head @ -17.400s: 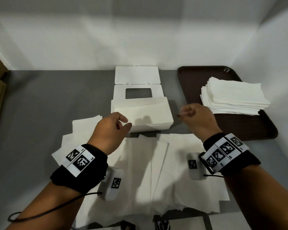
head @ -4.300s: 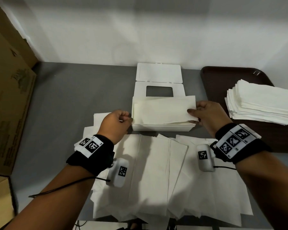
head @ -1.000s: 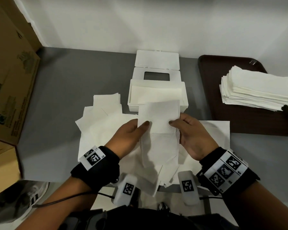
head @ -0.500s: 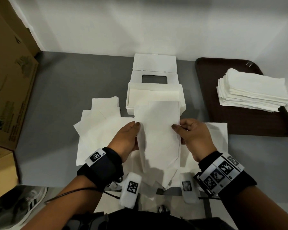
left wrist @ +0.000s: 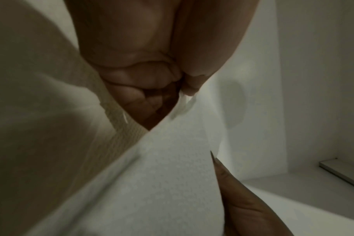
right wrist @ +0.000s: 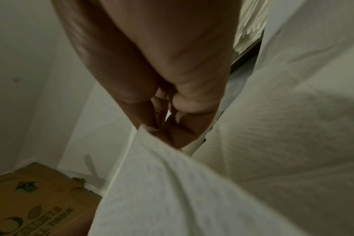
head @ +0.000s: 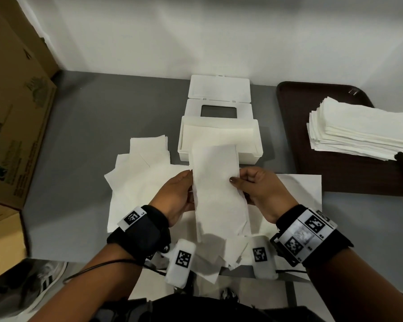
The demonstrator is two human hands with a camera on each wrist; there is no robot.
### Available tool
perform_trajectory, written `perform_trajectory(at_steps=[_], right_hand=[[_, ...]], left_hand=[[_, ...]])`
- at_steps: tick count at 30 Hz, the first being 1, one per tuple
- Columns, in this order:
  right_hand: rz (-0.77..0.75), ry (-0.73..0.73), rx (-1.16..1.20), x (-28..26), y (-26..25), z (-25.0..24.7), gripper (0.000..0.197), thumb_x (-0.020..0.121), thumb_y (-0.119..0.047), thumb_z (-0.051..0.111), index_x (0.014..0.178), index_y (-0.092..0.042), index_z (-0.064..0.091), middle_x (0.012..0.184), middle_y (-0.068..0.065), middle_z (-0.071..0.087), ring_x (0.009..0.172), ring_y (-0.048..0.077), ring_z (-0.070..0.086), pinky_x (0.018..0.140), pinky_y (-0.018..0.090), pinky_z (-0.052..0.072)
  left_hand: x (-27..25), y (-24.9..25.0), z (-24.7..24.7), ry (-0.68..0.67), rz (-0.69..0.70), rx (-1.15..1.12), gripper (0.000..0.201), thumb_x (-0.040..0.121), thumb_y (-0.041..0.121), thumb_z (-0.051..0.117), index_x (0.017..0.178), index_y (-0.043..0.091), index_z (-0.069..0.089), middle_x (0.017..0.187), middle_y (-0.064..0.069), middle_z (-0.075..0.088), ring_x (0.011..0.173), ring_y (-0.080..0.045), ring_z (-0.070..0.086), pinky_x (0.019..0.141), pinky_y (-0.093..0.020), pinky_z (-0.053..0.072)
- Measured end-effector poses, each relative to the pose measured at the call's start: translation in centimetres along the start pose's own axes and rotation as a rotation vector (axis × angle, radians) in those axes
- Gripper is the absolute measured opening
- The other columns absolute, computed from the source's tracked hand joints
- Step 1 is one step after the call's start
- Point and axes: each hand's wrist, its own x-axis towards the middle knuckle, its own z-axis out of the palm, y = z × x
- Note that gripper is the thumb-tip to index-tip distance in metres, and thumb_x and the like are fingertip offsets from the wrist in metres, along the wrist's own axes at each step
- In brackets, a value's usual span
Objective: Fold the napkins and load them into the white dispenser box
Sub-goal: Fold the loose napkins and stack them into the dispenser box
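Centre frame, left hand (head: 176, 196) and right hand (head: 257, 191) pinch opposite long edges of a folded napkin (head: 216, 187), aligning it for the open white box (head: 220, 138) just above.

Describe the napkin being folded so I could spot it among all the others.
On the grey table, find the open white dispenser box. Just in front, the left hand and right hand pinch one long narrow napkin. It alone is lifted.

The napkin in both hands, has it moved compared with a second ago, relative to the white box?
Yes. The napkin, pinched by the left hand and right hand, now stretches longer toward the person; its far edge still overlaps the white dispenser box.
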Motion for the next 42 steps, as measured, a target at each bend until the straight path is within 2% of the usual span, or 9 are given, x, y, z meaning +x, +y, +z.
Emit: perform_trajectory(at_steps=[3,7,12,17,21,28,31,37,42], right_hand=[[0.006,0.035,-0.033,0.4,0.3,0.4,0.017,0.089,-0.006,0.065,0.1,0.008,0.064,0.093,0.02,0.069,0.073,0.026,0.064,0.059,0.033,0.057],[-0.002,0.059,-0.093,0.8,0.6,0.7,0.009,0.088,-0.007,0.066,0.093,0.001,0.067,0.08,0.009,0.07,0.065,0.021,0.062,0.054,0.029,0.054],[-0.031,0.106,-0.2,1.0,0.6,0.9,0.009,0.088,-0.016,0.069,0.092,-0.009,0.067,0.083,0.003,0.07,0.066,0.017,0.063,0.052,0.027,0.052],[-0.185,0.183,-0.491,2.3,-2.3,-0.6,0.044,0.083,-0.048,0.067,0.118,-0.026,0.055,0.109,-0.004,0.063,0.094,0.013,0.064,0.079,0.031,0.054],[-0.129,-0.096,-0.411,2.9,-5.9,-1.8,0.069,0.065,-0.063,0.075,0.121,-0.027,0.058,0.114,-0.005,0.066,0.106,0.012,0.064,0.087,0.031,0.053],[-0.061,-0.376,-0.448,2.7,-7.2,-2.7,0.06,0.069,-0.039,0.083,0.114,-0.004,0.065,0.114,0.014,0.07,0.109,0.031,0.065,0.1,0.047,0.05],[-0.083,-0.328,-0.388,2.6,-7.4,-2.9,0.052,0.072,-0.024,0.076,0.112,0.004,0.063,0.115,0.024,0.066,0.106,0.033,0.065,0.102,0.053,0.047],[-0.243,-0.119,-0.317,3.0,-9.1,-3.9,0.028,0.084,-0.006,0.068,0.109,0.004,0.064,0.109,0.019,0.071,0.097,0.026,0.068,0.091,0.04,0.054],[-0.255,0.022,-0.184,4.0,-9.2,-6.0,0.031,0.085,-0.006,0.068,0.115,0.0,0.064,0.111,0.014,0.071,0.101,0.026,0.069,0.09,0.034,0.056]], left_hand=[[0.0,0.1,0.0,0.02,-0.001,-0.029,0.036,0.101,0.038,0.037,0.113,0.014,0.061,0.076,0.003,0.069,0.061,-0.012,0.064,0.063,-0.029,0.052],[0.0,0.2,-0.2,0.024,-0.033,-0.032,0.05,0.096,0.054,0.038,0.113,0.016,0.066,0.1,-0.008,0.069,0.09,-0.026,0.066,0.081,-0.039,0.054],[-0.1,0.2,-0.1,0.043,0.117,0.107,0.032,0.1,0.027,0.045,0.083,0.0,0.047,0.069,-0.011,0.047,0.065,-0.022,0.045,0.057,-0.026,0.042],[-0.4,2.1,-0.2,-0.066,0.298,0.387,0.04,0.095,0.036,0.047,0.08,-0.001,0.044,0.069,-0.01,0.041,0.062,-0.022,0.038,0.057,-0.038,0.033],[-0.5,4.2,0.2,-0.227,0.388,0.566,0.05,0.093,0.047,0.046,0.09,-0.003,0.05,0.075,-0.012,0.047,0.07,-0.02,0.042,0.065,-0.041,0.041],[-0.8,6.0,0.7,-0.35,0.458,0.719,0.037,0.097,0.035,0.042,0.083,0.002,0.048,0.075,-0.004,0.045,0.071,-0.013,0.041,0.068,-0.036,0.04],[-0.3,6.5,0.7,-0.335,0.45,0.761,0.04,0.098,0.036,0.043,0.082,-0.001,0.046,0.077,-0.016,0.045,0.071,-0.016,0.041,0.067,-0.043,0.042],[0.7,7.3,-0.6,-0.236,0.357,0.722,0.019,0.086,0.033,0.068,0.095,0.017,0.062,0.094,0.0,0.071,0.085,-0.016,0.068,0.08,-0.041,0.055],[2.0,6.9,-2.4,-0.082,0.334,0.652,0.02,0.081,0.024,0.074,0.096,0.024,0.06,0.08,0.001,0.069,0.066,-0.013,0.063,0.069,-0.038,0.055]])
